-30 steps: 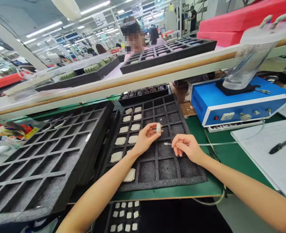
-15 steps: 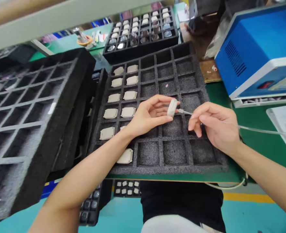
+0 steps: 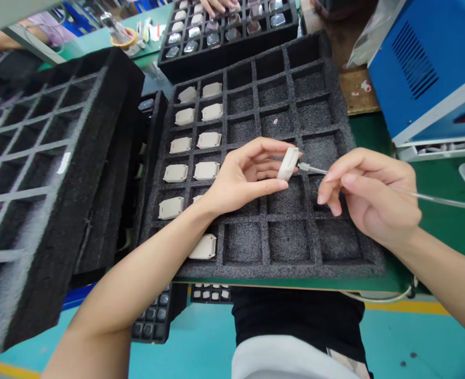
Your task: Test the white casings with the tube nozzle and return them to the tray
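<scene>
My left hand (image 3: 252, 171) pinches a beige watch-like case (image 3: 288, 163) on edge between thumb and fingers, above the black foam tray (image 3: 282, 267). To its right, my right hand (image 3: 370, 189) is closed around a thin clear tube (image 3: 445, 201) with a pale nozzle tip (image 3: 306, 167). That tip points at the side of the case; whether it touches is too small to tell. Similar beige cases (image 3: 175, 172) lie in the two left columns of the tray, partly hidden by my left forearm.
Stacked black foam trays (image 3: 54, 200) rise at the left. A blue machine (image 3: 433, 58) stands on the right of the green bench (image 3: 433, 181). Behind, a co-worker's hand (image 3: 220, 5) is over another tray (image 3: 232, 52) of cases.
The view has shifted, with the tray appearing higher. Both hands keep their holds, the nozzle tip still close to the case. A co-worker's hand has appeared over the far tray.
</scene>
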Demonstrator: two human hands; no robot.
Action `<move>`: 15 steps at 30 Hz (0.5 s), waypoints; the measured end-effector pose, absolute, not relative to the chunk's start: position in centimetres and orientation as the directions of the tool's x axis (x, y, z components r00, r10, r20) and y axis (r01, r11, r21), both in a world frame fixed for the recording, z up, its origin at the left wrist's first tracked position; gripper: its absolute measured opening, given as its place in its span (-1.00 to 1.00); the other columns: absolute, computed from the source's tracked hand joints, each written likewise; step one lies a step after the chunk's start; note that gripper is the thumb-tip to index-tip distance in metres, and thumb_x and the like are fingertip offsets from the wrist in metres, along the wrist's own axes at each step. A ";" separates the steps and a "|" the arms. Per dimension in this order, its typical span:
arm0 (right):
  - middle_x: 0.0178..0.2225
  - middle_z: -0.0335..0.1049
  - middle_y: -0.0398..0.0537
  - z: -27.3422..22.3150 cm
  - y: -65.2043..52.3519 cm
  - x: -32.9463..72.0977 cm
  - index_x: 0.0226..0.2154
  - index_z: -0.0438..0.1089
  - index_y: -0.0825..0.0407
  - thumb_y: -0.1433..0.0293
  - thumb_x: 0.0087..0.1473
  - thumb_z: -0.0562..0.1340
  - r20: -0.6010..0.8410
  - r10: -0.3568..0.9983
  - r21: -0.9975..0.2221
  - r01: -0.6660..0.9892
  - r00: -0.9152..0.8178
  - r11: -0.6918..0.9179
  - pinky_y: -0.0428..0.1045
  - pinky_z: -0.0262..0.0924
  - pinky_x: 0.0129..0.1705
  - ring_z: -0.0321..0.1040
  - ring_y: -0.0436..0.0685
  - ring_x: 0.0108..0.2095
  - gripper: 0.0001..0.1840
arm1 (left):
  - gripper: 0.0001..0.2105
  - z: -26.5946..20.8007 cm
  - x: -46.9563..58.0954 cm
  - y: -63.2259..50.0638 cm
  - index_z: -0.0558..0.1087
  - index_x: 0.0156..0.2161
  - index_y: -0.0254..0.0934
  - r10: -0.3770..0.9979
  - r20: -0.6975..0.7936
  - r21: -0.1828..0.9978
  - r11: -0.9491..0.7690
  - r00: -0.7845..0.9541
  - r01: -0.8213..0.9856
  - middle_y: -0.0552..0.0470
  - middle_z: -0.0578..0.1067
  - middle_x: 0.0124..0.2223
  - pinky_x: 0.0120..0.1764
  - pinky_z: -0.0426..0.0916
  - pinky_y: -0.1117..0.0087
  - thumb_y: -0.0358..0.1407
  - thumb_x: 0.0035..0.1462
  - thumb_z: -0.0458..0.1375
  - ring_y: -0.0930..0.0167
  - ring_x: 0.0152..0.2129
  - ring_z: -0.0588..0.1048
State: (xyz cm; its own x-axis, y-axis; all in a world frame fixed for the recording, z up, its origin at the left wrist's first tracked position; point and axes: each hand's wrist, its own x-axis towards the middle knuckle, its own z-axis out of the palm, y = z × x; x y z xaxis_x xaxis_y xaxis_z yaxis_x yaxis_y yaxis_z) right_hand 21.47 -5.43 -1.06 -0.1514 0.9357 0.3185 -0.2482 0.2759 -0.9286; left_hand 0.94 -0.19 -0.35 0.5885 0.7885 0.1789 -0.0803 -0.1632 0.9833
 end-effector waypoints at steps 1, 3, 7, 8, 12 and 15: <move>-0.55 0.43 -0.06 -1.1 -5.4 21.5 -0.39 0.42 0.08 0.34 0.09 0.21 0.322 0.935 -0.928 -0.246 -0.152 0.279 -0.12 0.08 -0.69 0.28 -0.01 -0.64 -0.86 | -0.58 -0.4 0.9 -0.2 0.39 -0.08 -0.26 0.789 0.177 0.984 -0.163 0.589 -0.076 -0.06 0.50 -0.03 -0.06 0.41 0.28 -0.30 -0.09 0.34 0.31 -0.18 0.53; -0.55 0.43 -0.06 -1.1 -5.4 21.5 -0.38 0.42 0.08 0.34 0.09 0.21 0.324 0.933 -0.928 -0.243 -0.157 0.281 -0.12 0.09 -0.69 0.29 -0.01 -0.63 -0.86 | -0.58 -0.4 0.9 -0.2 0.40 -0.08 -0.26 0.789 0.177 0.983 -0.167 0.588 -0.072 -0.06 0.51 -0.03 -0.06 0.41 0.28 -0.29 -0.09 0.34 0.31 -0.18 0.53; -0.54 0.43 -0.06 -1.1 -5.5 21.5 -0.37 0.42 0.08 0.35 0.10 0.21 0.329 0.930 -0.927 -0.245 -0.165 0.284 -0.13 0.09 -0.68 0.30 -0.01 -0.62 -0.86 | -0.59 -0.3 0.9 -0.2 0.40 -0.07 -0.26 0.783 0.188 0.981 -0.174 0.593 -0.081 -0.05 0.51 -0.04 -0.06 0.42 0.29 -0.32 -0.08 0.33 0.32 -0.18 0.53; -0.54 0.43 -0.06 -1.1 -5.5 21.5 -0.37 0.43 0.08 0.36 0.10 0.20 0.331 0.929 -0.926 -0.247 -0.166 0.286 -0.13 0.09 -0.69 0.30 -0.01 -0.63 -0.87 | -0.59 -0.3 0.9 -0.2 0.40 -0.07 -0.26 0.782 0.188 0.981 -0.173 0.594 -0.082 -0.05 0.51 -0.04 -0.06 0.42 0.29 -0.32 -0.08 0.33 0.33 -0.18 0.53; -0.55 0.43 -0.06 -0.9 -5.5 21.5 -0.37 0.43 0.08 0.37 0.10 0.21 0.336 0.927 -0.924 -0.247 -0.167 0.290 -0.13 0.10 -0.69 0.30 -0.01 -0.63 -0.88 | -0.59 -0.3 1.0 -0.2 0.41 -0.08 -0.26 0.783 0.184 0.982 -0.170 0.594 -0.080 -0.04 0.51 -0.04 -0.06 0.42 0.29 -0.32 -0.09 0.33 0.32 -0.18 0.52; -0.55 0.42 -0.07 -0.9 -5.4 21.5 -0.37 0.43 0.07 0.35 0.10 0.21 0.339 0.925 -0.926 -0.236 -0.173 0.295 -0.13 0.11 -0.68 0.29 -0.02 -0.64 -0.87 | -0.60 -0.3 1.0 -0.2 0.41 -0.08 -0.26 0.781 0.186 0.982 -0.168 0.596 -0.085 -0.04 0.51 -0.04 -0.06 0.41 0.28 -0.33 -0.08 0.33 0.32 -0.17 0.52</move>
